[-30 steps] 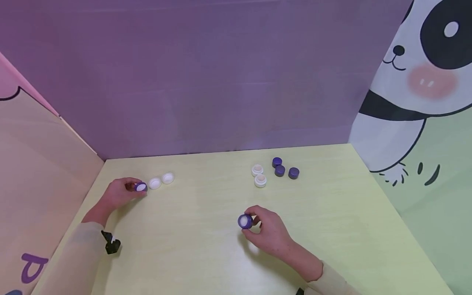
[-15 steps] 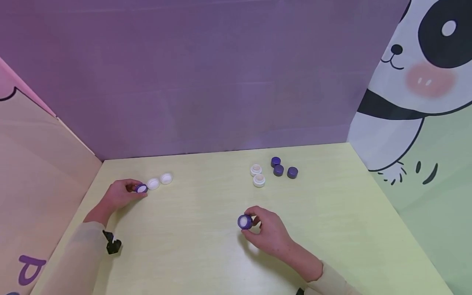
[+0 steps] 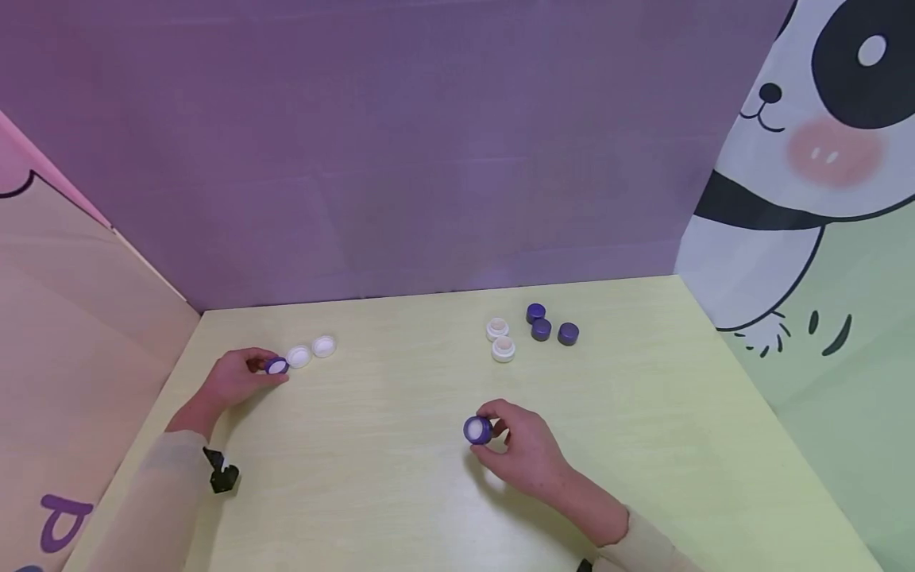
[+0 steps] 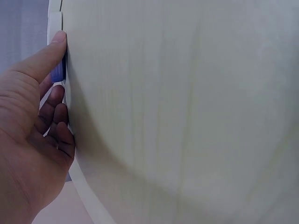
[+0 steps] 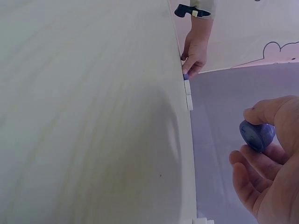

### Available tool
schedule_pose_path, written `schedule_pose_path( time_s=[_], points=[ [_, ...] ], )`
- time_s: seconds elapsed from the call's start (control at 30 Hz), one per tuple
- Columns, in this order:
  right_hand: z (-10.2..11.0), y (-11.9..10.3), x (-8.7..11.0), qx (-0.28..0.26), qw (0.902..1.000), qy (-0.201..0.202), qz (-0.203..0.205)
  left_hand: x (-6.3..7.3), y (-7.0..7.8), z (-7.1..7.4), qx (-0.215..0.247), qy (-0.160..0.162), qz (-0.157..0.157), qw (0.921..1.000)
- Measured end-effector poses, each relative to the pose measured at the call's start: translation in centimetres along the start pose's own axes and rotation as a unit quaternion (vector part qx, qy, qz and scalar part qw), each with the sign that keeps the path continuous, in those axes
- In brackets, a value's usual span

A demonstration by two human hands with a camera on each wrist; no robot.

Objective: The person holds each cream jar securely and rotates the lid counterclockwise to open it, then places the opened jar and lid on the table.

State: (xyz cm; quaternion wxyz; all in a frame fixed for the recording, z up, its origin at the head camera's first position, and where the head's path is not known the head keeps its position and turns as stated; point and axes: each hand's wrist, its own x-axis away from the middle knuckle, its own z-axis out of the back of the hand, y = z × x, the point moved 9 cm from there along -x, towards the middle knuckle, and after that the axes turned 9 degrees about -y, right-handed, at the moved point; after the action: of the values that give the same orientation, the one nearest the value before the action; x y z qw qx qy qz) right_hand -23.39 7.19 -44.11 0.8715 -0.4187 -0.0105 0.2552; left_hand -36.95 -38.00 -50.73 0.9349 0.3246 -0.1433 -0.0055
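At the left of the table, my left hand (image 3: 243,375) pinches a purple jar lid (image 3: 276,365) between thumb and fingers, its white inner face turned up. The lid lies right at the edge of the nearer of two white lids (image 3: 299,356); in the left wrist view the thumb lies along the purple lid's (image 4: 58,72) side. Nearer the front, my right hand (image 3: 525,453) holds a small purple jar (image 3: 477,430) above the table by its sides, with the white-looking mouth tilted toward the head camera. The right wrist view shows the jar (image 5: 258,135) between thumb and fingertips.
Two white jars (image 3: 503,349) stand open at the back, right of centre. Beside them are several dark purple jars or caps (image 3: 568,334). A purple wall (image 3: 429,159) rises behind the pale table (image 3: 372,445), with printed panels on both sides.
My left hand has shifted very slightly right, and the purple lid has gone from tilted to flatter beside the white lid. The right hand and its jar have hardly moved.
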Motion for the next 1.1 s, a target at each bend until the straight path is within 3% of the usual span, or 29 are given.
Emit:
schedule_pose_path(
  time_s=[0.13, 0.3, 0.43, 0.67, 0.8, 1.1],
  points=[
    [0.3, 0.1, -0.1, -0.002, 0.9999, 0.014, 0.001, 0.2, 0.2, 0.0, 0.001, -0.004, 0.001, 1.0],
    [1.4, 0.1, -0.2, 0.039, 0.9967, 0.072, 0.007, 0.6, 0.5, 0.3, -0.006, -0.008, -0.002, 1.0],
    [2.1, 0.7, -0.3, 0.049, 0.9933, 0.104, 0.005, 1.2, 0.7, 0.6, -0.017, 0.004, -0.016, 0.9997],
    [3.3, 2.8, -0.7, 0.047, 0.9905, 0.128, -0.019, 2.3, 1.7, 0.7, -0.01, 0.024, -0.039, 0.9989],
    [4.0, 3.8, -1.0, 0.053, 0.9894, 0.129, -0.04, 3.1, 3.3, 0.3, -0.004, 0.018, -0.059, 0.9981],
    [5.5, 8.2, -2.5, 0.057, 0.9849, 0.102, -0.128, 5.6, 8.0, -1.4, -0.022, 0.01, -0.12, 0.9925]
  ],
)
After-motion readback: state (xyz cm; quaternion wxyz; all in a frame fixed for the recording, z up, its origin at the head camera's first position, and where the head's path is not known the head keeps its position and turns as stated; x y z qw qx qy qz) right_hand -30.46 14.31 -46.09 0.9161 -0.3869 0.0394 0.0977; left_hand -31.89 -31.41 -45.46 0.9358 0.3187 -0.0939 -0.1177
